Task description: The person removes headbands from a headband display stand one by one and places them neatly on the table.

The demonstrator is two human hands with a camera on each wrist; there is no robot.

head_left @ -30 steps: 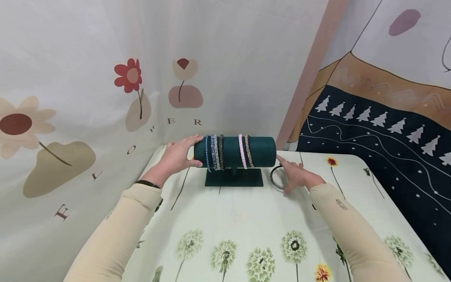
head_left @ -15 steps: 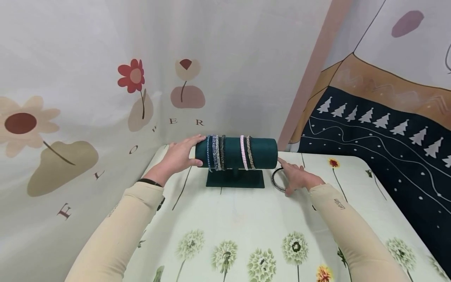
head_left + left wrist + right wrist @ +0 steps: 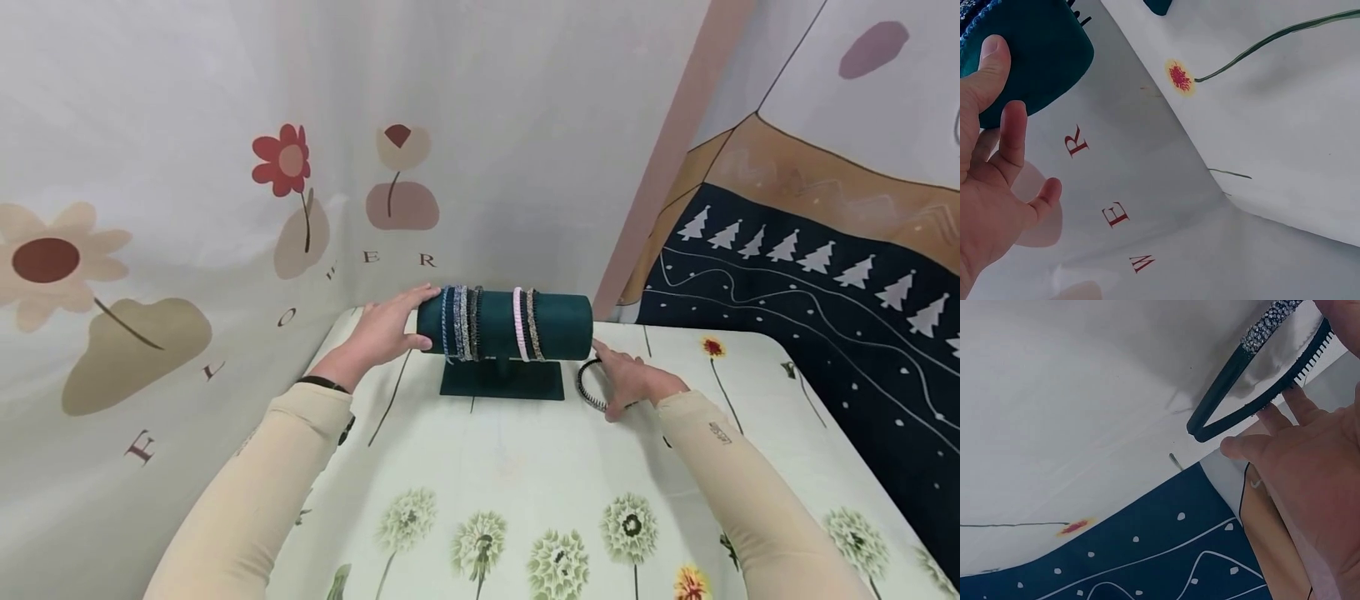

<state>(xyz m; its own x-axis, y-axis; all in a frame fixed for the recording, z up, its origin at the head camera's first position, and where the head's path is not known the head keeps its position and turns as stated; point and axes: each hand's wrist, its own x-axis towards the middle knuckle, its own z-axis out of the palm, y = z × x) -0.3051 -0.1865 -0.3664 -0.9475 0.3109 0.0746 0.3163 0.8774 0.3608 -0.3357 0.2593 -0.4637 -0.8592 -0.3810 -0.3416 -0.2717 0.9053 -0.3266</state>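
- One flower-printed counter (image 3: 517, 462) lay nearest, supporting a green roll (image 3: 497, 323) on its stand (image 3: 502, 383).
- Right hand (image 3: 632, 382): partly closed, it held a dark headband (image 3: 1222, 381) just beside the roll's right end.
- Left hand (image 3: 382, 329): moderately spread, thumb in front and fingers behind, it gripped the roll's left end.
- Slim bands (image 3: 520, 323) encircled the roll; the step was apparently presenting another, the next move presumably requiring its opening aligned.
- Printed backdrop (image 3: 517, 167), farthest.
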